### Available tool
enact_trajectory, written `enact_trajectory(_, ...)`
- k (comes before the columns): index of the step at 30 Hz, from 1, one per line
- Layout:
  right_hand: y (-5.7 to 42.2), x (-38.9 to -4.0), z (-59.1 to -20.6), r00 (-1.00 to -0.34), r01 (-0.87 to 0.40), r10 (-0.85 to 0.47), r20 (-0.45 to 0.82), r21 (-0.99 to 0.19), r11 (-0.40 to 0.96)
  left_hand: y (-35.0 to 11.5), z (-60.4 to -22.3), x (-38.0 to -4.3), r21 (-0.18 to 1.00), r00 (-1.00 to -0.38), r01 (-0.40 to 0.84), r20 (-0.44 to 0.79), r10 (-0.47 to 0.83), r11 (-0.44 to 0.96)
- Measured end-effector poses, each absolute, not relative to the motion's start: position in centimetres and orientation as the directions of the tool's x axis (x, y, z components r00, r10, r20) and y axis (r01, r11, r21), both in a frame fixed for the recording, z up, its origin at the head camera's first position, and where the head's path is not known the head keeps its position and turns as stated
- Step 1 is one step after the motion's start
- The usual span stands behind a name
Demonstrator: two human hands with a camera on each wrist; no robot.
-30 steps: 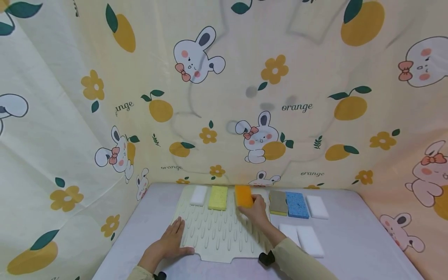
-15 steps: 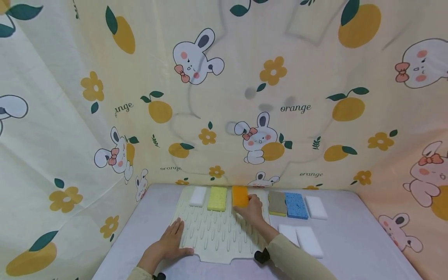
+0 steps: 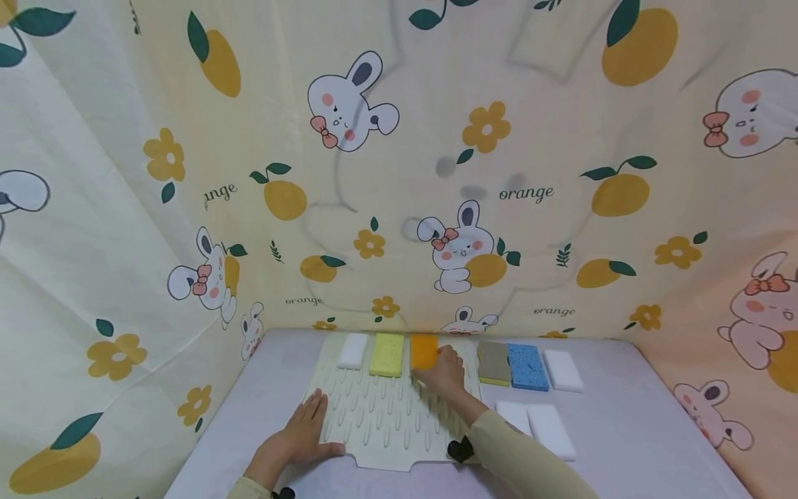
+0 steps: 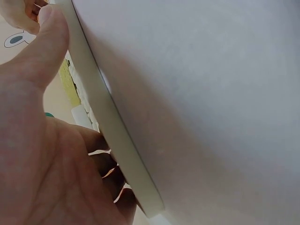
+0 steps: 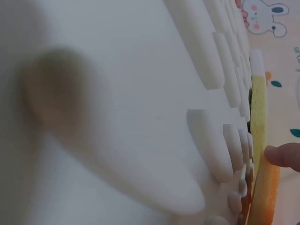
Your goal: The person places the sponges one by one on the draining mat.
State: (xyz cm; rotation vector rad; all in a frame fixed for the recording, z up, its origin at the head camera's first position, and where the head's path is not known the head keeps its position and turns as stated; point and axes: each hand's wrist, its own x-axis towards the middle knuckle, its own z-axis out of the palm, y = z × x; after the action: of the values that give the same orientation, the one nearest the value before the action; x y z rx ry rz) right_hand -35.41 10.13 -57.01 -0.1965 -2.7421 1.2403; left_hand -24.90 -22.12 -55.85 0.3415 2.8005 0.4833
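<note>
A pale board [image 3: 374, 452] with rows of raised oval ridges lies on the table. My left hand [image 3: 304, 431] rests along its left edge, fingers extended and thumb out near the front corner. At the back right of the board, my right hand [image 3: 445, 374] grips an orange sponge [image 3: 424, 350] by its near and right sides. In the right wrist view the thumb [image 5: 283, 156] presses the edge of the orange sponge [image 5: 266, 199]. Left of it on the board lie a yellow sponge [image 3: 387, 355] and a white sponge [image 3: 352, 351], with a gap between orange and yellow.
Right of the board stand a grey-and-yellow sponge [image 3: 495, 363], a blue sponge [image 3: 528, 367] and a white sponge [image 3: 563, 369] in a row. Two more white sponges [image 3: 551, 431] lie nearer, partly behind the right sleeve [image 3: 517, 450]. A patterned curtain [image 3: 399, 138] encloses the table's back and sides.
My right hand has slid the orange sponge a little to the left across the board, closer to the yellow one. The left hand has stayed in place.
</note>
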Motion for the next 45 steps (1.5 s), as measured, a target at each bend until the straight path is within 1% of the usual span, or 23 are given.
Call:
enact_trajectory(8,9.9,-35.7,-56.9,-0.984,0.081,0.168,0.056,-0.699,0.71,-22.2,-55.8,-24.9,0.352,-0.934,0.189,-0.224,0.279,0.917)
enact_trajectory(15,10.1,-35.5,-56.9,-0.986,0.07,0.156,0.065,-0.685,0.725,-22.1,-55.6,-24.8,0.361,-0.933,0.187,-0.227,0.28,0.914)
enact_trajectory(28,10.5,-35.8,-57.2,-0.992,0.093,0.126,0.002,-0.661,0.745,-22.1,-55.6,-24.9,0.349,-0.929,0.188,-0.239,0.281,0.918)
enact_trajectory(32,10.9,-35.8,-57.4,-0.993,0.088,0.115,-0.009,-0.7,0.709,-22.1,-55.6,-24.8,0.362,-0.928,0.185,-0.242,0.284,0.914)
enact_trajectory(36,11.6,-35.6,-57.9,-0.994,0.066,0.107,0.004,-0.766,0.639,-22.1,-55.7,-24.8,0.386,-0.923,0.183,-0.25,0.293,0.904)
enact_trajectory(39,12.1,-35.3,-58.1,-0.997,0.024,0.068,0.022,-0.796,0.605,-22.2,-55.8,-24.8,0.39,-0.922,0.195,-0.241,0.305,0.9)
enact_trajectory(45,13.0,-34.5,-57.6,-1.0,-0.019,-0.018,0.01,-0.837,0.546,-21.8,-55.2,-24.7,0.387,-0.928,0.183,-0.234,0.289,0.904)
